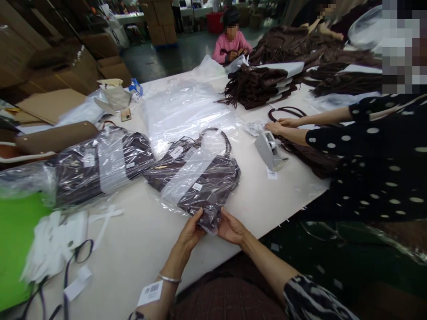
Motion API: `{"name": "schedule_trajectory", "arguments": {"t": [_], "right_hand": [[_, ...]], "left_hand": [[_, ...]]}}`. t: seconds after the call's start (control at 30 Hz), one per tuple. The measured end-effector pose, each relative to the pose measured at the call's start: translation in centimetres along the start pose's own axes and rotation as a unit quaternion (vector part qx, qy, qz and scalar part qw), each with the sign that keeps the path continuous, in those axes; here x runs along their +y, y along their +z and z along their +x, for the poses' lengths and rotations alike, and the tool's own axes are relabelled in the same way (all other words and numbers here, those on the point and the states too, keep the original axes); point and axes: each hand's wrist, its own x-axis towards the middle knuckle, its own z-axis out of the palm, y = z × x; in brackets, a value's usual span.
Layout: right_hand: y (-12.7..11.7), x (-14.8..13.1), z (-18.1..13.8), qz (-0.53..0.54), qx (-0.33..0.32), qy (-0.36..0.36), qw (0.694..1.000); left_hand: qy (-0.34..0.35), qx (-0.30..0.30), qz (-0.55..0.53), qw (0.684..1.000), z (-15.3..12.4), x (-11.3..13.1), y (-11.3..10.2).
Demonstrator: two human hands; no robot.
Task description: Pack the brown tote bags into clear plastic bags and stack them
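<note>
A dark brown handbag (213, 180) in a clear plastic bag lies on the white table before me, its looped handle pointing away. White wrapping and small paper labels show through the plastic. My left hand (192, 231) grips the near corner of the bagged handbag, thumb on top. Opposite it, my right hand (231, 227) grips the same corner from the right, fingers curled under. A barcode label (151, 293) is stuck on my left forearm. To the left, touching or nearly so, lies a second bagged brown handbag (83, 164).
Flat clear plastic bags (187, 111) lie beyond the handbag. A grey tape dispenser (267, 150) stands at right, near a co-worker's hands (283, 126). Brown handbags (260, 84) are piled at the back right. White strips (55, 244) and black straps (68, 271) lie front left.
</note>
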Motion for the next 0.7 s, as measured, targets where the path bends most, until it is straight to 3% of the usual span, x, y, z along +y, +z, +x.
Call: {"name": "schedule_trajectory", "arguments": {"t": [0.2,0.5,0.7], "right_hand": [[-0.9,0.3,0.1,-0.007,-0.002,-0.020,1.000],[-0.3,0.8,1.4,-0.026,0.005,-0.082,0.996],[-0.2,2.0,3.1,-0.060,0.082,-0.130,0.986]], "left_hand": [[0.000,-0.007,-0.012,1.000,-0.9,1.0,0.6],[-0.004,0.020,0.092,0.996,-2.0,0.9,0.3],[-0.003,0.028,0.110,0.994,-2.3,1.6,-0.1]]}}
